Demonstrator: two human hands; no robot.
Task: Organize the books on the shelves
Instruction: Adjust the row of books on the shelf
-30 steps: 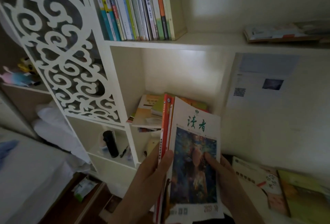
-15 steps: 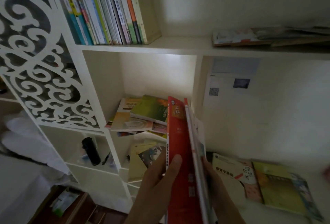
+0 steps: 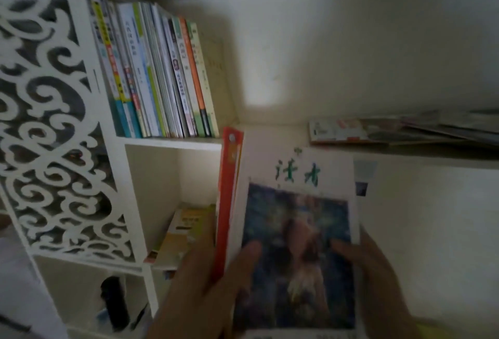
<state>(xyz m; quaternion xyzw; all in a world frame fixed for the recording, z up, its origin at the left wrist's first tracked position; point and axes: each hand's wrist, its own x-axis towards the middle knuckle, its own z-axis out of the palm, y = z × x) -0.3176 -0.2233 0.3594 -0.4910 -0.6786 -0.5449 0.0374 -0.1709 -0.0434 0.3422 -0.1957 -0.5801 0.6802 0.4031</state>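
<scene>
I hold a magazine (image 3: pixel 297 230) and a red book (image 3: pixel 228 203) upright together. My left hand (image 3: pixel 205 290) grips both, thumb (image 3: pixel 248 252) pressed on the cover picture, the red spine just left of it. My right hand (image 3: pixel 378 279) clasps the magazine's right edge. Above my thumbs two large green characters head the cover, too blurred to read. Up and left of my fingers a row of books (image 3: pixel 162 76) stands on the shelf (image 3: pixel 172 143); their spine print is illegible.
</scene>
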